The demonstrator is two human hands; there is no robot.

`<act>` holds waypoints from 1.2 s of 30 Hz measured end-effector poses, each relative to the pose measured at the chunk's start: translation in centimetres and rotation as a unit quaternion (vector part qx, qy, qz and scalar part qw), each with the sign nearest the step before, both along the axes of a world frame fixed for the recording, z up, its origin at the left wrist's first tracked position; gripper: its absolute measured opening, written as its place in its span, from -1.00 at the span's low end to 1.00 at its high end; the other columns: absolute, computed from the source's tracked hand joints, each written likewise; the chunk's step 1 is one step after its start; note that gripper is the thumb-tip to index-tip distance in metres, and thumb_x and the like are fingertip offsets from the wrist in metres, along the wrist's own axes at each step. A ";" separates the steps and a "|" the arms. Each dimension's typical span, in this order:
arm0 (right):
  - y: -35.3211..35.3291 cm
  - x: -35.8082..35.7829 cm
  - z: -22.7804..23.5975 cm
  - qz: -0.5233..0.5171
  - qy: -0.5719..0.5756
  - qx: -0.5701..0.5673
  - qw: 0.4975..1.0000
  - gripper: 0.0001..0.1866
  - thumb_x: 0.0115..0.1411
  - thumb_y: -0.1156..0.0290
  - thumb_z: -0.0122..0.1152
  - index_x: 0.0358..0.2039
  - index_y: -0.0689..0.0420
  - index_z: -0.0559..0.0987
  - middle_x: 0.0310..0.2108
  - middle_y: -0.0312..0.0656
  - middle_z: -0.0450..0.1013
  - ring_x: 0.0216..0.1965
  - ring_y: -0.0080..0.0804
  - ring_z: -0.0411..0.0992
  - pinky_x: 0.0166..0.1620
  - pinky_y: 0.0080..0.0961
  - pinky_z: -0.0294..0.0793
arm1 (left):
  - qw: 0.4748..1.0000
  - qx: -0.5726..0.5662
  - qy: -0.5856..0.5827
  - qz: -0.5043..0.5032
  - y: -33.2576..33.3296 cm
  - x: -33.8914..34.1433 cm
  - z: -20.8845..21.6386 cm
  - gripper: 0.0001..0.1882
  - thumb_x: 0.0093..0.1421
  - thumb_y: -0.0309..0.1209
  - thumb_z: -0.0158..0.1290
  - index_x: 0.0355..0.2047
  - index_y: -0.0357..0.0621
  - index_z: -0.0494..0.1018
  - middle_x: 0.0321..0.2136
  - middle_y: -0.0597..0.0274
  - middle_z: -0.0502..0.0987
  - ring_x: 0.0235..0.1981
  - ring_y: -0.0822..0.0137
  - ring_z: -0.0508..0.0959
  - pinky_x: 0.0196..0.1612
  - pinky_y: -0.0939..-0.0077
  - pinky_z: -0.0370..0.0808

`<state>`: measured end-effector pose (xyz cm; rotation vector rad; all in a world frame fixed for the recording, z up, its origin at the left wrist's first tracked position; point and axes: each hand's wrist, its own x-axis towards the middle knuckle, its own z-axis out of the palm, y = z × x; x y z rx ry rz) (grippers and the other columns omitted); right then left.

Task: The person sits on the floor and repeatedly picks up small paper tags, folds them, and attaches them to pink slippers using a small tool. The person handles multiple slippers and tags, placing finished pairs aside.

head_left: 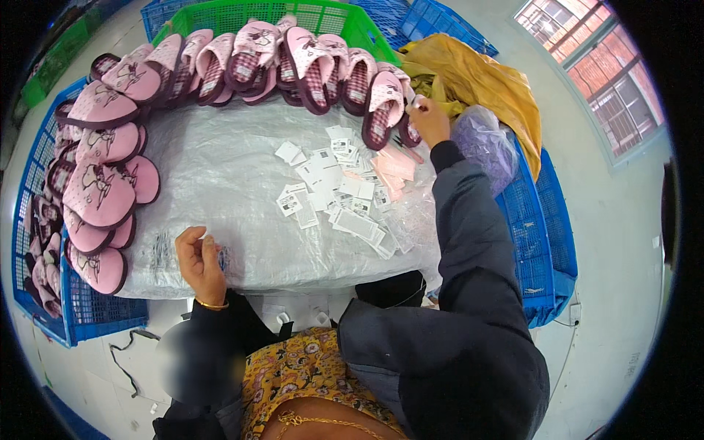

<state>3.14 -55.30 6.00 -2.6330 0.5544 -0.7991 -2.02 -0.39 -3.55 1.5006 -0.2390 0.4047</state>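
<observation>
My left hand (pixel 202 264) hovers over the near left part of the plastic-covered table (pixel 235 183), fingers loosely curled, thumb apart, nothing seen in it. At the far right, my right hand (pixel 430 121) is closed around something small and whitish, mostly hidden by the fingers. Right beside it lies a pink slipper (pixel 384 103) with a dark sole and checked lining. Scissors or a similar tool (pixel 411 150) with reddish handles rest just below that hand. White printed cards (pixel 323 172) are scattered over the table's middle, with pink cards (pixel 396 165) next to them.
More pink slippers (pixel 253 55) line the far edge, and others (pixel 99 194) pile up on the left. A green crate (pixel 330 11) and a blue crate (pixel 110 312) stand around the table. Yellow cloth (pixel 477 73) and a bag of purple material (pixel 484 147) sit at the right.
</observation>
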 end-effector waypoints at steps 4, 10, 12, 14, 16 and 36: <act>4.2 0.1 0.4 -0.091 0.174 -0.052 0.979 -0.12 0.01 -0.17 0.28 0.23 0.08 0.27 -0.05 0.12 0.51 -0.04 0.07 0.49 0.00 -0.08 0.44 | 1.000 0.013 0.003 0.010 0.4 0.1 -0.1 -0.79 0.24 -0.65 -0.04 -0.10 -0.28 0.40 -0.12 0.23 0.38 -0.39 0.53 0.42 -0.33 0.63 0.49; 2.4 3.9 -3.8 -0.148 0.184 -0.015 0.972 0.08 -0.04 -0.28 0.31 0.36 0.01 0.12 0.20 0.18 0.27 0.17 0.20 0.27 0.17 0.01 0.30 | 0.999 0.045 0.008 0.022 0.7 0.2 -0.3 -0.80 0.24 -0.64 -0.05 -0.12 -0.28 0.40 -0.14 0.24 0.38 -0.41 0.53 0.41 -0.30 0.65 0.43; 1.9 4.6 -4.3 -0.156 0.153 -0.031 0.975 0.06 -0.06 -0.28 0.31 0.35 0.03 0.17 0.20 0.19 0.24 0.19 0.19 0.24 0.20 -0.01 0.25 | 0.999 0.034 0.009 0.020 0.5 0.1 0.2 -0.81 0.25 -0.64 -0.05 -0.12 -0.28 0.41 -0.15 0.25 0.38 -0.41 0.53 0.41 -0.30 0.65 0.43; 0.6 5.0 -4.2 -0.129 0.115 -0.017 0.985 0.05 -0.07 -0.27 0.32 0.33 0.05 0.21 0.21 0.20 0.22 0.21 0.16 0.22 0.22 -0.03 0.23 | 0.999 0.034 0.008 0.022 0.4 0.0 0.3 -0.81 0.25 -0.64 -0.05 -0.12 -0.28 0.41 -0.15 0.25 0.38 -0.42 0.54 0.41 -0.31 0.65 0.43; -0.9 5.5 -4.7 -0.103 0.083 -0.040 0.990 -0.13 -0.06 -0.19 0.34 0.17 0.10 0.42 0.08 0.19 0.35 0.10 0.12 0.33 0.14 -0.08 0.31 | 0.999 0.042 0.006 0.026 0.3 -0.1 0.4 -0.81 0.25 -0.63 -0.05 -0.12 -0.28 0.41 -0.16 0.25 0.38 -0.42 0.54 0.41 -0.32 0.65 0.43; 32.4 -7.3 0.6 0.271 -0.228 0.052 0.934 -0.73 -0.10 0.63 0.21 -0.31 0.14 0.58 -0.36 -0.05 0.44 -0.30 -0.03 0.44 -0.24 -0.29 0.43 | 0.972 0.112 -0.194 -0.076 -2.8 -3.8 6.4 -0.44 0.19 -0.41 0.13 0.19 -0.18 0.27 0.02 0.14 0.38 0.04 0.27 0.36 -0.02 0.45 0.41</act>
